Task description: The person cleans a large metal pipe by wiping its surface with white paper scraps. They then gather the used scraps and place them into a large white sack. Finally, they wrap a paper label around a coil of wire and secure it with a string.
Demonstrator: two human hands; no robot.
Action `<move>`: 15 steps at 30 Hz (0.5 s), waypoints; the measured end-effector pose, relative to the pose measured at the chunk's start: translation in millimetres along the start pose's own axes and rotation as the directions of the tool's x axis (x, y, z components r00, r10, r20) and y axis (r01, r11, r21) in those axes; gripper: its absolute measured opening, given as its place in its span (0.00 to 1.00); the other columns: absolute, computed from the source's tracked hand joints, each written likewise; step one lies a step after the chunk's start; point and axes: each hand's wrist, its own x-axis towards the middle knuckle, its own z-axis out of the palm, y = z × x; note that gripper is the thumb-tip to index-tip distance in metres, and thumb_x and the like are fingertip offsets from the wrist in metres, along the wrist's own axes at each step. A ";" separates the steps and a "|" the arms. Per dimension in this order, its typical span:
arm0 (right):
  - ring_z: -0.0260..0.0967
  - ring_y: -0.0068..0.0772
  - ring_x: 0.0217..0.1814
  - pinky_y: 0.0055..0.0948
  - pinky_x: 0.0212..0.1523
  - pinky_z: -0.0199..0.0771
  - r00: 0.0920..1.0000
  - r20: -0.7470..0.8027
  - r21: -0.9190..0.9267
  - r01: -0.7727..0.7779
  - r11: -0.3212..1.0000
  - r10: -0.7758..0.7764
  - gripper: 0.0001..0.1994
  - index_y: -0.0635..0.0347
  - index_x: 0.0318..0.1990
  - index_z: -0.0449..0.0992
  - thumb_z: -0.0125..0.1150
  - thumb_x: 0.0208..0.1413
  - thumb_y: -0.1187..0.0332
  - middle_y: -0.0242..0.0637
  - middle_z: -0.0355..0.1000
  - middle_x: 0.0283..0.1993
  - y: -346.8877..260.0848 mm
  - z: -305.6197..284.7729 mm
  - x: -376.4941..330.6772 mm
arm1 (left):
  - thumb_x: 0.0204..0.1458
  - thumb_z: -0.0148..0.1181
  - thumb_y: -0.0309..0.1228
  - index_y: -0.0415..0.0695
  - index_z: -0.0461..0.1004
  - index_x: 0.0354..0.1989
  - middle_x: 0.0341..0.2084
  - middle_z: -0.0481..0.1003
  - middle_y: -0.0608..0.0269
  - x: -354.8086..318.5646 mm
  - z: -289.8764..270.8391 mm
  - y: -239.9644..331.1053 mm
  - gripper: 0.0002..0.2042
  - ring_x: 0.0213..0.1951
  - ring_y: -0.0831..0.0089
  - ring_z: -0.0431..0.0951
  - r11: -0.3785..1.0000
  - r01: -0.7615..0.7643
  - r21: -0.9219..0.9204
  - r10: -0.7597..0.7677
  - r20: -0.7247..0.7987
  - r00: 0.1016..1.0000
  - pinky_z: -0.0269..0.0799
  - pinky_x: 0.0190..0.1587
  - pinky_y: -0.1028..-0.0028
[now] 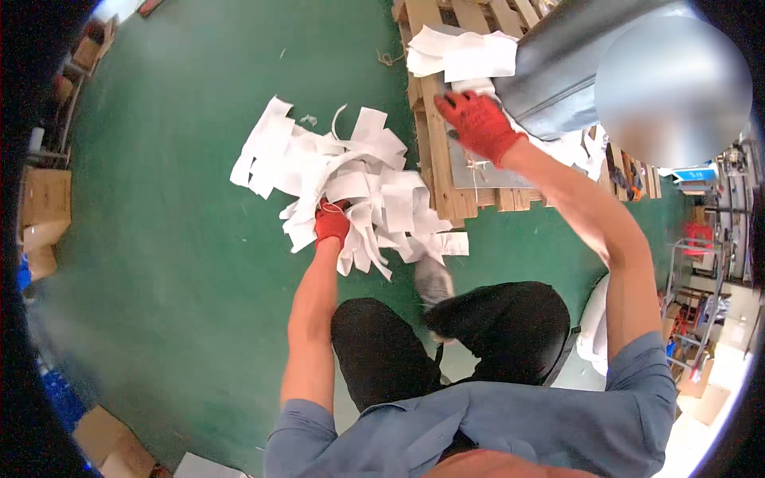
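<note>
Strips [351, 185] nr pallet edge [438, 171], wide flr [159, 239] L

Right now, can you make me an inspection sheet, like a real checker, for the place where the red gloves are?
Surface: green floor, with a wooden pallet at the upper right.
Job's things: a messy heap of white strips on the floor; more white pieces on the pallet beside a big dark grey object.
Clutter: a small scrap beyond the heap.
Hands: left hand in the heap, grip unclear; right hand over the pallet, near the white pieces, grip unclear.
Cables: none clear; a thin string beside the pallet.
Surroundings: cardboard boxes along the left, a metal frame at the right.
</note>
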 end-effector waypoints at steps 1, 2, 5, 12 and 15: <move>0.62 0.46 0.57 0.44 0.51 0.68 0.999 -0.041 -0.172 0.018 0.985 -0.026 0.35 0.61 0.58 0.62 0.68 0.41 0.63 0.46 0.62 0.59 19.3 -0.5 15.8 | 0.53 0.45 0.31 0.56 0.73 0.50 0.54 0.65 0.42 14.5 2.3 -16.8 0.17 0.52 0.46 0.70 0.999 -0.045 0.015 0.044 0.020 0.999 0.70 0.52 0.57; 0.57 0.49 0.62 0.45 0.55 0.65 0.998 0.055 -0.205 -0.007 0.979 0.019 0.46 0.64 0.63 0.56 0.73 0.35 0.58 0.50 0.57 0.63 39.0 -1.4 28.6 | 0.53 0.43 0.30 0.53 0.72 0.51 0.52 0.68 0.39 21.0 2.8 -21.9 0.18 0.49 0.47 0.73 0.996 -0.082 0.028 0.080 0.061 0.995 0.71 0.50 0.57; 0.42 0.61 0.70 0.53 0.64 0.52 0.966 0.169 -0.297 -0.140 0.944 0.197 0.63 0.65 0.67 0.43 0.80 0.22 0.54 0.57 0.44 0.69 87.0 19.3 67.3 | 0.56 0.41 0.30 0.33 0.70 0.46 0.43 0.73 0.40 30.5 -6.7 -11.0 0.16 0.44 0.49 0.77 0.986 -0.123 0.113 0.114 0.082 0.990 0.74 0.45 0.56; 0.41 0.65 0.70 0.64 0.64 0.47 0.744 0.375 -0.146 -0.541 0.828 0.552 0.64 0.54 0.70 0.38 0.76 0.25 0.47 0.54 0.42 0.71 187.0 119.6 132.3 | 0.54 0.43 0.29 0.36 0.73 0.44 0.46 0.72 0.39 39.1 -38.9 10.8 0.15 0.45 0.49 0.76 0.979 -0.171 0.112 0.093 0.501 0.861 0.73 0.48 0.58; 0.52 0.58 0.67 0.63 0.62 0.51 0.702 0.514 -0.019 -0.566 0.824 0.494 0.51 0.48 0.67 0.50 0.72 0.33 0.51 0.44 0.57 0.65 186.1 134.0 168.6 | 0.53 0.42 0.28 0.39 0.74 0.43 0.48 0.72 0.42 44.6 6.0 -50.8 0.15 0.51 0.51 0.73 0.860 -0.425 0.283 0.258 0.478 0.840 0.69 0.54 0.58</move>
